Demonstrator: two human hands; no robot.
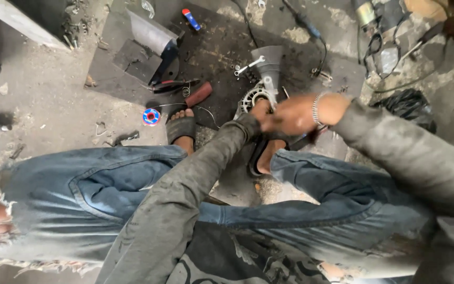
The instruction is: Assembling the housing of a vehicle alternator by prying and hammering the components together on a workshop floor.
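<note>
We sit on the workshop floor [43, 100] with both arms stretched out over our knees. Our right hand [292, 114] and our left hand [261, 110] meet just in front of a grey metal housing [258, 94], a round cast part with a funnel-shaped piece standing behind it. The motion blur over the fingers keeps us from telling whether either hand is clenched or what it grasps; the right hand wears a beaded bracelet [316, 109] at the wrist. The housing rests on a dark mat [216, 52] between our two feet, just beyond the toes of the right sandal [261, 152]. The left sandal [181, 128] sits beside a small blue and red spool [151, 117]. A combination wrench [248, 66] lies on the mat just left of the funnel piece, and a reddish-brown cylinder [199, 94] lies near the left foot. Further back, a bent sheet-metal piece [151, 34] stands on the mat.
</note>
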